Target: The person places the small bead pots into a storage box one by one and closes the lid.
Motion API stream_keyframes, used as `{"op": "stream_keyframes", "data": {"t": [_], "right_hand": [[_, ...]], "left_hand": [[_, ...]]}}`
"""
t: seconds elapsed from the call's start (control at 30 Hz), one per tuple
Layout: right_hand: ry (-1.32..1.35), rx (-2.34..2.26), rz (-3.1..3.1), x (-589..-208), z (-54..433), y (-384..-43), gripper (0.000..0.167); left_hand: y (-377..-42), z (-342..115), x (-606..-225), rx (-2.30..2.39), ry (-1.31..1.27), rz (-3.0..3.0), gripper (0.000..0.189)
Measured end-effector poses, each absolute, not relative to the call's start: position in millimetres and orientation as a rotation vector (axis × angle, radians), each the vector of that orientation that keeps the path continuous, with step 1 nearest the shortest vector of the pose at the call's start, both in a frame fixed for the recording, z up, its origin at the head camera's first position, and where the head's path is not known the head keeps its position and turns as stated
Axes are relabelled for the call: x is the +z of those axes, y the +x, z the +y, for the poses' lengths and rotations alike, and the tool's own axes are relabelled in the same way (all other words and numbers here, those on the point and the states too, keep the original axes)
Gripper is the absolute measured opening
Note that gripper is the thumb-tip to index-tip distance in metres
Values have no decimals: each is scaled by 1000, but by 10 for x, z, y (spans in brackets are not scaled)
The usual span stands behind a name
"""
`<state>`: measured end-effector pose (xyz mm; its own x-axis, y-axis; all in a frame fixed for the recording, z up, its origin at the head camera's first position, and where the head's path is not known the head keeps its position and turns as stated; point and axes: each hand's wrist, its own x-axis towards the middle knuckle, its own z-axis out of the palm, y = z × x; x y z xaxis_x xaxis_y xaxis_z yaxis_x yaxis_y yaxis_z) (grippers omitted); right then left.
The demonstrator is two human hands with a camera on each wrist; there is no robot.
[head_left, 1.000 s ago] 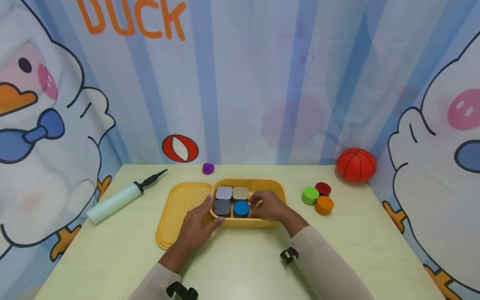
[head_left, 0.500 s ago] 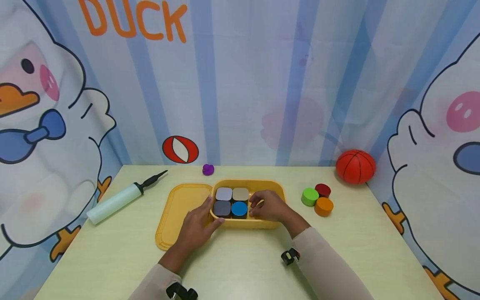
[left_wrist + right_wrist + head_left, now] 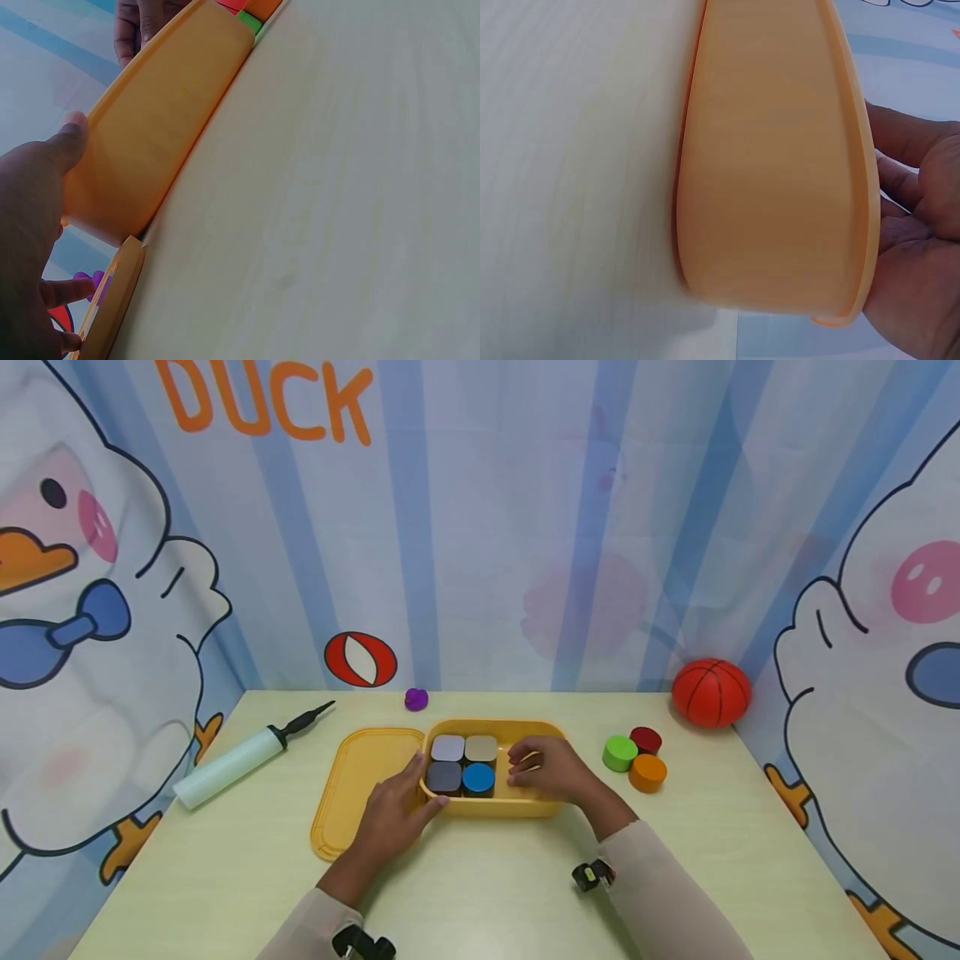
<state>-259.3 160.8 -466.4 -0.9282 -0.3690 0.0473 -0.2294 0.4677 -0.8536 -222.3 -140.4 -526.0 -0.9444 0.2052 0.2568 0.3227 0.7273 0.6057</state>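
A yellow rectangular box (image 3: 480,807) stands on the table. In its left half sit a lavender block (image 3: 447,747), a beige block (image 3: 481,747), a slate-grey block (image 3: 444,777) and a blue round-topped piece (image 3: 478,778). My left hand (image 3: 393,814) holds the box's front left corner; the left wrist view shows the thumb (image 3: 73,133) against the front rim, with other fingers over the yellow lid (image 3: 341,802). Loosely curled, my right hand (image 3: 551,768) is over the right half of the box, apart from the blue piece, with nothing visible between its fingers.
Right of the box stand a green cylinder (image 3: 619,753), a dark red one (image 3: 647,741) and an orange one (image 3: 648,772). Behind them is a red basketball (image 3: 711,693). A pale green hand pump (image 3: 232,767) lies at left, and a small purple object (image 3: 416,699) at the back.
The blue piece has shifted slightly left, against the slate-grey block. My right hand has drawn back to the right, away from it. The left hand has stayed in place.
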Motion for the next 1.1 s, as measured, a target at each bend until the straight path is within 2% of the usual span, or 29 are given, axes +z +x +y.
{"op": "stream_keyframes", "data": {"t": [0.5, 1.1], "right_hand": [[-592, -1627, 2759, -4739, 1799, -2483, 27], [-397, -1773, 2884, -4853, 2308, -2413, 32]], "left_hand": [[-2226, -1407, -5258, -1025, -415, -2770, 85], [-2238, -1407, -5269, -1007, -418, -2770, 85]]}}
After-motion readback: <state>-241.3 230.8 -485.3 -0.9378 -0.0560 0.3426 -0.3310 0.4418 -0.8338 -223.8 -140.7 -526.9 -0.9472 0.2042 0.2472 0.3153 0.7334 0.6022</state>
